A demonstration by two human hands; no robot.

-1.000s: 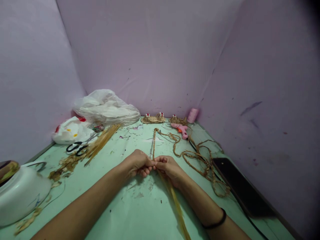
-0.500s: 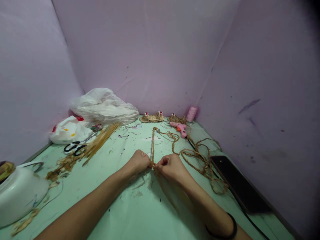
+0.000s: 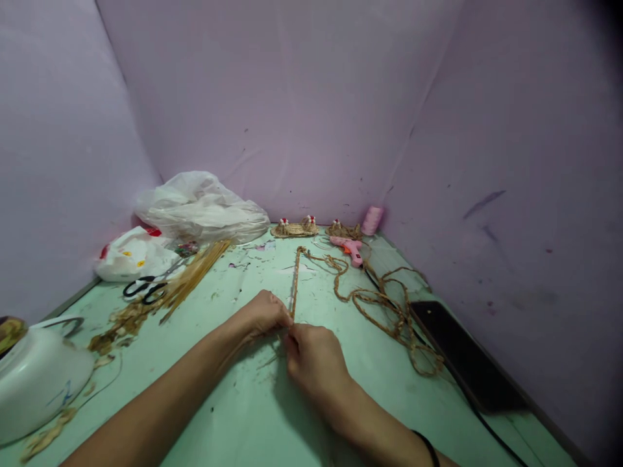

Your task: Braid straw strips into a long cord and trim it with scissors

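Observation:
A thin twisted cord of brown natural fibre runs straight from the table's middle toward me. My left hand is closed, pinching its near end. Right against those fingertips, my right hand is curled closed at the same end of the cord. What its fingers grip is mostly hidden behind the knuckles. From the cord's far end, a longer length of rope winds off to the right in loose loops.
A dark phone lies at right, a pink glue gun and pink thread spool behind. Scissors, dry fibre strips, plastic bags and a white bowl are at left. Woven pieces sit along the wall.
My right hand has moved left and turned over, its knuckles now up against my left fingertips. The loose strand that hung below it no longer shows. My left hand has shifted slightly left.

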